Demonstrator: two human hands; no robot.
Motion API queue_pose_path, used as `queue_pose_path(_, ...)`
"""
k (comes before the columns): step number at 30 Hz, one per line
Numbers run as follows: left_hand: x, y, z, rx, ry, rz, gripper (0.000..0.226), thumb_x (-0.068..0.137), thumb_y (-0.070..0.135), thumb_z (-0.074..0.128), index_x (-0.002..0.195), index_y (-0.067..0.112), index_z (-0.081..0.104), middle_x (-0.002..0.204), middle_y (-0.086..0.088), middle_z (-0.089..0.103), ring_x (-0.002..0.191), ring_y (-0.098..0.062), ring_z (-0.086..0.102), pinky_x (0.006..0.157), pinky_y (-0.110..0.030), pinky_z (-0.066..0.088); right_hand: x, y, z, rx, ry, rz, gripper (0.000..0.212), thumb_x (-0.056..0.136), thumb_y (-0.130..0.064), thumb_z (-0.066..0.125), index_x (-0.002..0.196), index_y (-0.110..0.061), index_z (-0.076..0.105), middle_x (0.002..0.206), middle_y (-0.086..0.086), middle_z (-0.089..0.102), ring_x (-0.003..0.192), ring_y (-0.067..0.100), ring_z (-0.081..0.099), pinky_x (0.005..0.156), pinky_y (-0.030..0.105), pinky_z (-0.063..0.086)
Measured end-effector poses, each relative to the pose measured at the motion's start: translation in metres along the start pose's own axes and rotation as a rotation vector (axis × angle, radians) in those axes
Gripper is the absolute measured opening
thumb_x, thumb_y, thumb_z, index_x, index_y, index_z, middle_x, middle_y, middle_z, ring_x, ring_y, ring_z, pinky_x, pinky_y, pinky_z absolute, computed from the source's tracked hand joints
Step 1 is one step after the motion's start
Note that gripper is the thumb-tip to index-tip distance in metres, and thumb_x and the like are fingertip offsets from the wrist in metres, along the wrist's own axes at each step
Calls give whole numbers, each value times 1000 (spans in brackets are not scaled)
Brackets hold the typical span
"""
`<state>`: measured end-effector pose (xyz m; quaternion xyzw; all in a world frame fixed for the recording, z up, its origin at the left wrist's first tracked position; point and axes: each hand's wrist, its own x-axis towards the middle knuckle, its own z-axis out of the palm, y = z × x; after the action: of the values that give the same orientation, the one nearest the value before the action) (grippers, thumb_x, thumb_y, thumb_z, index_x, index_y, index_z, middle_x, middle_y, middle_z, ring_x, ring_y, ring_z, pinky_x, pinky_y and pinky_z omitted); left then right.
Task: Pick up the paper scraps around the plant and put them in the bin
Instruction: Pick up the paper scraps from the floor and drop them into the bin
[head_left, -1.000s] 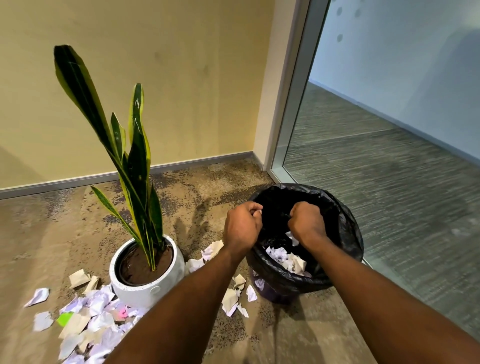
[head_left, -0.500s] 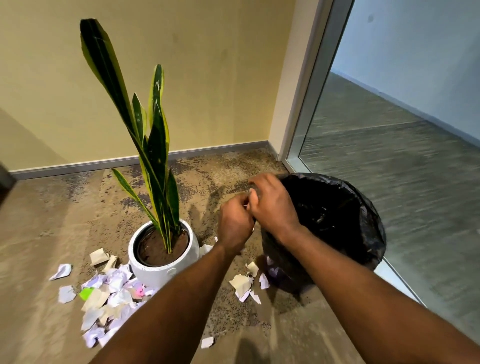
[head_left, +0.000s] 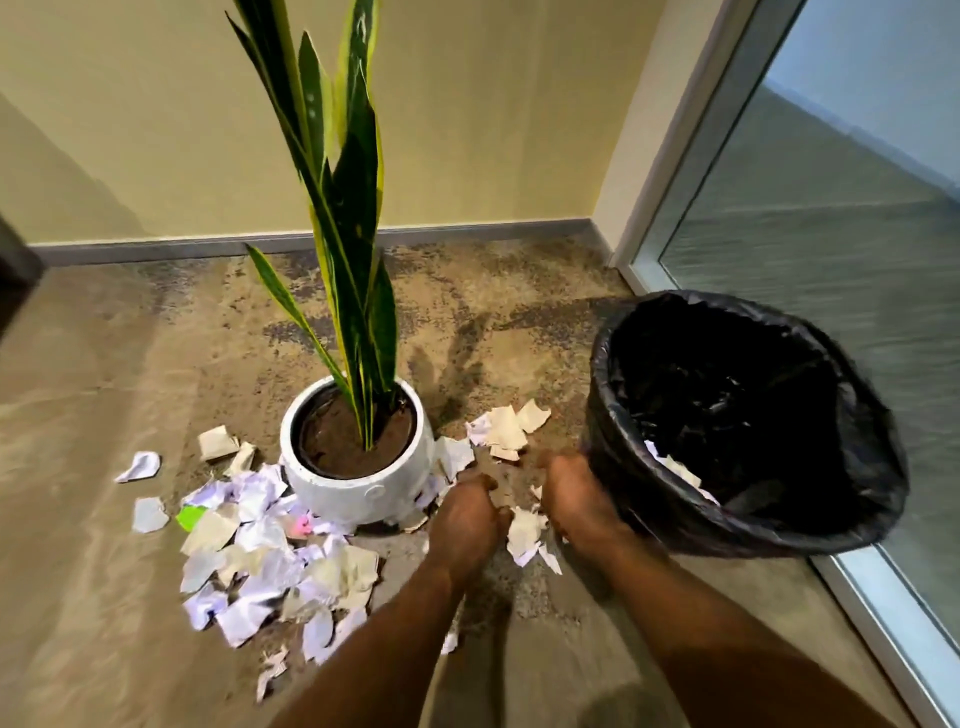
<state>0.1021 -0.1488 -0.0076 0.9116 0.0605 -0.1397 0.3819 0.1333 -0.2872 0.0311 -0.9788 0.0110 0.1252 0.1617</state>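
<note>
A snake plant (head_left: 345, 218) stands in a white pot (head_left: 358, 496) on the carpet. Paper scraps (head_left: 260, 561) lie thick to the pot's front left, and a smaller cluster (head_left: 506, 428) lies to its right. A black-lined bin (head_left: 779, 525) stands to the right, with a few scraps (head_left: 675, 467) inside. My left hand (head_left: 462, 519) and right hand (head_left: 576, 509) are down at the floor between pot and bin. They flank a crumpled scrap (head_left: 523, 535) with fingers curled downward. Blur hides whether either hand grips paper.
A beige wall with a grey skirting board (head_left: 467, 234) runs behind the plant. A glass partition with a metal frame (head_left: 670, 171) rises just behind and to the right of the bin. Loose scraps (head_left: 140, 465) lie further left on the carpet.
Both hands left the bin's rim and dropped leftward to the floor scraps between pot and bin. The camera swung left and down.
</note>
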Motion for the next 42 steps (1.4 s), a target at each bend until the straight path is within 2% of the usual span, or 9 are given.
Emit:
queue_pose_path(2, 1, -5, 17, 2, -98, -46, 47, 83, 30, 71, 124, 12, 56, 114, -12, 67, 105, -30, 64, 88, -36, 52, 2, 16, 15, -28, -49, -26, 30, 94, -4, 40, 116, -4, 60, 110, 17, 61, 98, 34, 60, 85, 40, 51)
queue_pose_path(5, 7, -5, 35, 218, -141, -59, 63, 84, 47, 68, 137, 21, 47, 130, -14, 54, 117, -32, 56, 95, -36, 48, 10, 23, 26, -55, -63, -19, 36, 86, 6, 45, 113, -12, 60, 110, 13, 62, 97, 29, 64, 83, 37, 54)
queue_pose_path(11, 21, -3, 53, 408, -142, 16, 41, 90, 29, 62, 129, 17, 56, 129, -16, 56, 114, -32, 57, 94, -39, 49, 28, 27, 44, -138, -57, -82, 37, 81, 7, 51, 109, -15, 60, 110, 9, 61, 99, 26, 62, 85, 34, 51)
queue_pose_path(18, 28, -11, 42, 303, -26, 1, 29, 94, 32, 51, 117, 21, 63, 112, -7, 67, 98, -26, 65, 78, -33, 51, 37, 29, 56, -149, -34, -61, 37, 84, 7, 52, 114, -12, 59, 113, 10, 60, 99, 25, 63, 86, 32, 54)
queue_pose_path(22, 27, -18, 25, 245, 99, -18, 22, 95, 34, 46, 97, 21, 64, 93, -2, 71, 75, -19, 59, 63, -26, 40, 42, 25, 61, -155, -24, -50, 38, 87, 6, 49, 120, -12, 55, 115, 11, 59, 99, 26, 64, 86, 34, 55)
queue_pose_path(30, 23, -27, 9, 171, 162, -13, 17, 96, 36, 49, 97, 25, 61, 88, -1, 69, 68, -16, 50, 64, -26, 36, 36, 31, 72, -308, -168, -23, 36, 91, -2, 45, 123, -17, 53, 118, 12, 55, 103, 29, 63, 85, 38, 53)
queue_pose_path(35, 20, -27, 14, 126, 135, -15, 16, 95, 34, 50, 100, 23, 60, 84, 1, 68, 72, -20, 60, 64, -30, 47, 32, 30, 64, -251, -132, -36, 27, 89, -1, 44, 107, -17, 55, 107, 10, 63, 95, 29, 65, 79, 35, 53)
queue_pose_path(38, 18, -24, 16, 123, 141, -1, 16, 93, 32, 52, 100, 20, 60, 87, -1, 69, 76, -22, 61, 63, -28, 42, 33, 23, 58, -200, -53, -58, 21, 89, -2, 49, 105, -13, 54, 100, 8, 67, 91, 27, 66, 75, 34, 53)
queue_pose_path(42, 20, -21, 21, 146, 92, -18, 10, 91, 29, 54, 89, 19, 57, 86, -2, 64, 73, -19, 59, 65, -30, 47, 38, 9, 50, -41, 48, -108, 13, 90, -13, 57, 100, -9, 65, 101, 10, 64, 89, 24, 62, 76, 32, 52)
